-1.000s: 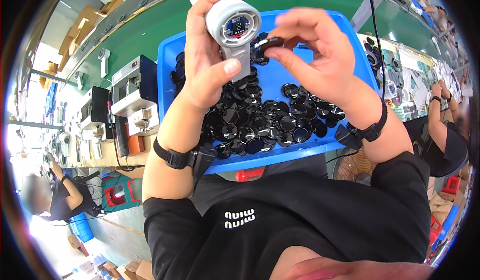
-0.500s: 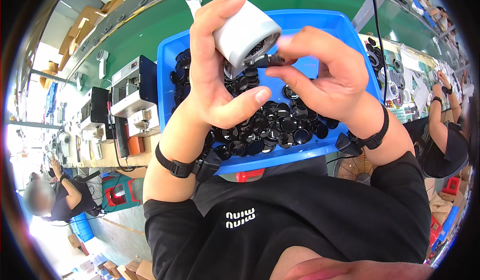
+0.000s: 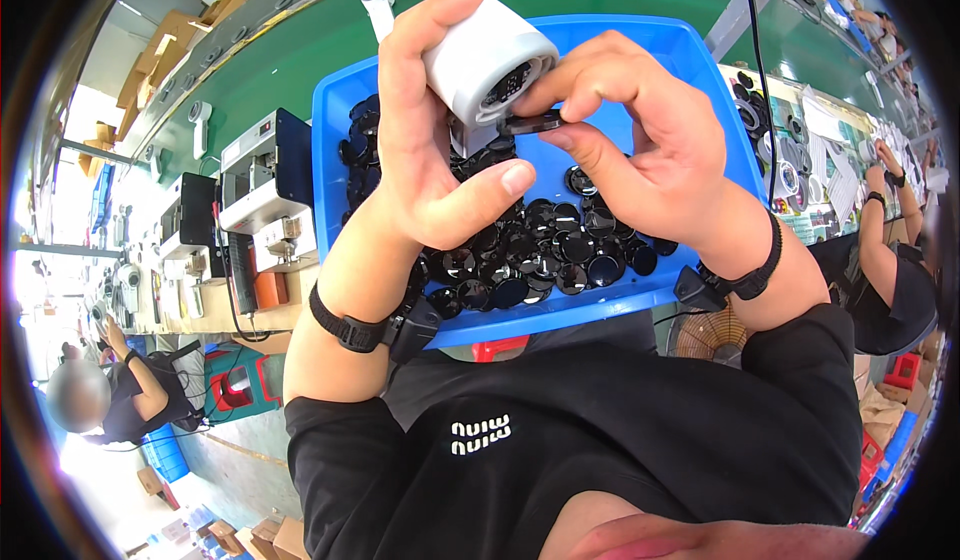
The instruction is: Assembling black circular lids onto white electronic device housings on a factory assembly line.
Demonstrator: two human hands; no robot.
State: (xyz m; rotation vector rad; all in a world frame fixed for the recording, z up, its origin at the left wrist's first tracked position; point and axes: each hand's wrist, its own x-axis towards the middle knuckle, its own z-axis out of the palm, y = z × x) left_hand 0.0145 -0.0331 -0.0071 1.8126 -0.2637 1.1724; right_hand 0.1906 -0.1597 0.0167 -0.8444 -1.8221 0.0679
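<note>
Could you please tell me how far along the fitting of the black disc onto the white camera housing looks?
Picked up: the left hand holds the white camera housing. In hand: the right hand presses a black disc at its front rim, not seated. Left: many discs in the blue tray.

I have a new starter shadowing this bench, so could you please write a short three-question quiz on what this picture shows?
1. True or false: the left hand grips the white camera housing above the blue tray.
2. What does the right hand pinch at the housing's open front?
A. a screwdriver
B. a black round lens cover
C. a cable
3. Fill in: the tray is filled with loose ____ discs.

Key
1. True.
2. B; the thumb and fingers hold it right at the rim, though whether it is seated cannot be told.
3. Black.
</note>
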